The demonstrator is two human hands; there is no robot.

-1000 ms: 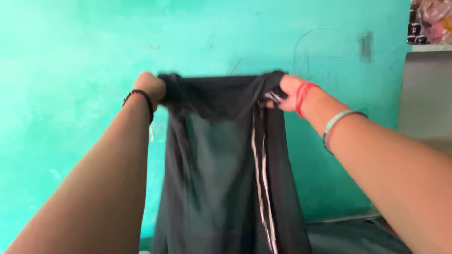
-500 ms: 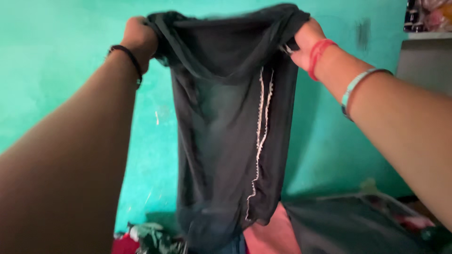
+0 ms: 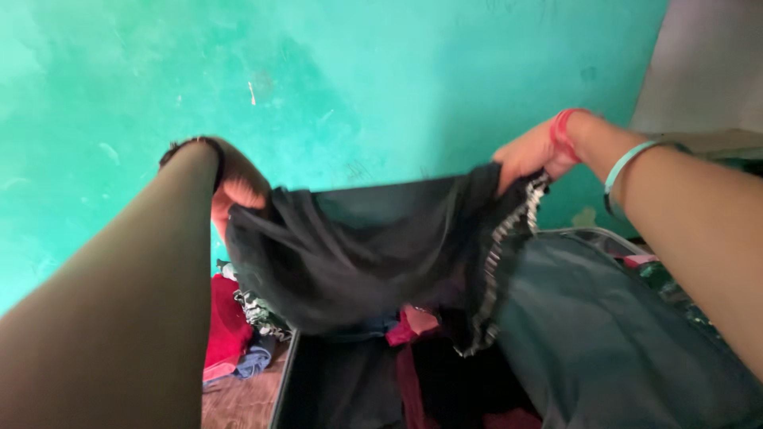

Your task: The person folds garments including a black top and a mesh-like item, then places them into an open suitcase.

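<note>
We see two bare arms reaching out from the lower corners of the frame. Left hand (image 3: 238,187) sits at about 9 o'clock from frame centre, fingers closed around one top corner of a sheer black cloth (image 3: 350,254); a dark band rings that wrist. Right hand (image 3: 528,151) sits at about 2 o'clock, fingers pinched shut on the opposite corner; a red thread (image 3: 561,133) and a pale green bangle (image 3: 624,163) circle that wrist and forearm.

The cloth hangs slack between the two hands, sagging in the middle across frame centre. A whitish lace edging (image 3: 497,270) runs down its right side, from the right hand toward 6 o'clock.

Below the cloth, at 6 o'clock, we note an open dark suitcase (image 3: 334,389) with red and dark garments inside; the cloth's lower fold hangs over its opening, whether touching the contents we cannot tell. The suitcase's dark lid (image 3: 604,334) lies at 4 o'clock, under the right forearm.

At 8 o'clock, beside the case, a heap of clothes (image 3: 238,334), red, patterned and blue, lies on the floor. A turquoise wall (image 3: 381,79) fills the upper frame from 10 to 1 o'clock.
</note>
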